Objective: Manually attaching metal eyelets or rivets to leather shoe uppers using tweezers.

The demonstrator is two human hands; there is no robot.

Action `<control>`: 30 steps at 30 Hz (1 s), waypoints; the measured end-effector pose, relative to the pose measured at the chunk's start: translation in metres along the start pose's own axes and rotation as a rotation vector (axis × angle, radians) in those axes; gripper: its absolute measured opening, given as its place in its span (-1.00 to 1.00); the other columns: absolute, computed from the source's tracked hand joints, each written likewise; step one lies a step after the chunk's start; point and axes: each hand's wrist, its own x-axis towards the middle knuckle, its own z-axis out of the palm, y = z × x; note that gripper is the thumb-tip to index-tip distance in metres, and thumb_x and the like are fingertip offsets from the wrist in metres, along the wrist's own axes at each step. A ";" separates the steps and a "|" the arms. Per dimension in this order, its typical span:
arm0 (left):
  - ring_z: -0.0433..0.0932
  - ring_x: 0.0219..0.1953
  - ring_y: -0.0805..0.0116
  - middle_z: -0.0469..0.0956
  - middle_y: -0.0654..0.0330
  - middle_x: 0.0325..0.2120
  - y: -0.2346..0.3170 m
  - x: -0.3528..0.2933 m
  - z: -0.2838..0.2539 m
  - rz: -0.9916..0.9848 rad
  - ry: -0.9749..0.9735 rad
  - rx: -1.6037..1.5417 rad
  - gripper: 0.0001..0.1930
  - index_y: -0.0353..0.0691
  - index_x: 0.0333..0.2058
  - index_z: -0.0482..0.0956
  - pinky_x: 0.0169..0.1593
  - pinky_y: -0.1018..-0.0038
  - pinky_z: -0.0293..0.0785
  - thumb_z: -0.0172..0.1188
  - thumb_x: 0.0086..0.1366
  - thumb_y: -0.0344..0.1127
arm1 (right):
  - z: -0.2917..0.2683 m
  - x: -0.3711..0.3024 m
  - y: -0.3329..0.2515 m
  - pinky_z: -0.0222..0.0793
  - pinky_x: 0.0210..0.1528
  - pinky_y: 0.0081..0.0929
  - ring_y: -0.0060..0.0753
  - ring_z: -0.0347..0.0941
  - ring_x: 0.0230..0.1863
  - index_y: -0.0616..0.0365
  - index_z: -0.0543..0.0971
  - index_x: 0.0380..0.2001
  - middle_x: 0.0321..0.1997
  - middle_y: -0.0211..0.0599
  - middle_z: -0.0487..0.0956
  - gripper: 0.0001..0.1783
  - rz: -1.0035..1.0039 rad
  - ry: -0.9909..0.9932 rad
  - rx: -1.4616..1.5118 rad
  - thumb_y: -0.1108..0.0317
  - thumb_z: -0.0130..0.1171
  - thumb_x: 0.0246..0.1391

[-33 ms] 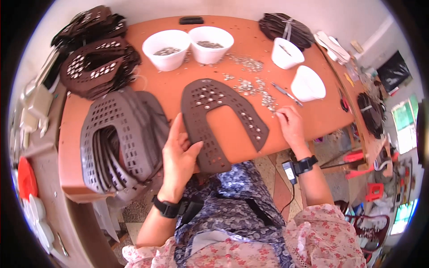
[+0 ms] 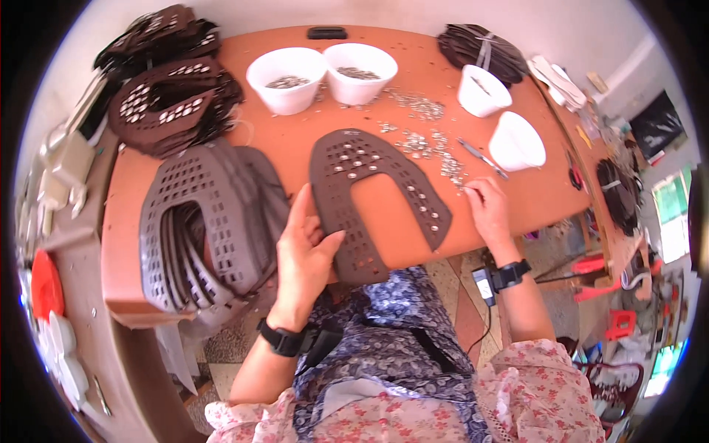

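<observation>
A dark brown, U-shaped perforated shoe upper (image 2: 346, 164) lies on the orange table, its open end toward me. Silver studs sit across its top and down its right arm; the left arm shows bare holes. My left hand (image 2: 303, 258) grips its left edge, the thumb over the edge and the other fingers partly hidden beside it. To the right of the upper, my right hand (image 2: 490, 213) is closed in a pinch at the near end of a scatter of small silver studs (image 2: 452, 170). Whatever its fingertips hold is too small to make out.
Left of my left hand stands a stack of perforated uppers (image 2: 240, 258). Behind it are studded brown pieces (image 2: 122, 133). White bowls (image 2: 295, 103) holding small metal parts stand at the back, with another white bowl (image 2: 517, 148) at the right. A slim pen-like tool (image 2: 481, 157) lies beside the studs.
The whole view has shifted slightly, so everything appears a little further right. Both hands keep nearly the same pose and place relative to the upper and the studs.
</observation>
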 end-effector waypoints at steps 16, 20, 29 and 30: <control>0.56 -0.11 0.36 0.58 0.02 -0.16 0.009 0.008 -0.001 -0.242 0.016 -0.126 -0.50 -0.50 0.08 0.32 -0.02 0.50 0.50 0.11 0.12 -0.71 | 0.053 0.005 -0.142 0.35 -0.33 -0.68 -0.70 0.42 -0.40 0.29 0.58 -0.38 -0.38 -0.42 0.54 -0.92 0.168 -0.372 0.834 0.49 0.23 0.09; 0.57 -0.14 0.38 0.59 0.04 -0.19 0.010 0.008 0.003 -0.242 0.047 -0.117 -0.59 -0.49 0.00 0.37 -0.05 0.50 0.51 0.09 0.13 -0.71 | 0.062 0.007 -0.142 0.34 -0.36 -0.65 -0.68 0.42 -0.42 0.30 0.60 -0.40 -0.42 -0.39 0.55 -0.90 0.211 -0.410 0.830 0.46 0.23 0.09; 0.57 -0.14 0.38 0.59 0.03 -0.17 0.012 0.004 0.005 -0.223 0.047 -0.085 -0.60 -0.49 0.00 0.38 -0.06 0.53 0.52 0.07 0.13 -0.72 | 0.069 0.007 -0.145 0.36 -0.36 -0.64 -0.67 0.43 -0.43 0.27 0.61 -0.37 -0.43 -0.41 0.54 -0.93 0.176 -0.407 0.838 0.49 0.25 0.06; 0.57 -0.14 0.38 0.59 0.03 -0.17 0.011 0.004 0.004 -0.225 0.049 -0.086 -0.60 -0.49 0.00 0.38 -0.06 0.53 0.52 0.07 0.13 -0.72 | 0.071 0.006 -0.144 0.36 -0.36 -0.64 -0.68 0.43 -0.43 0.27 0.61 -0.37 -0.43 -0.42 0.53 -0.93 0.181 -0.410 0.848 0.50 0.26 0.06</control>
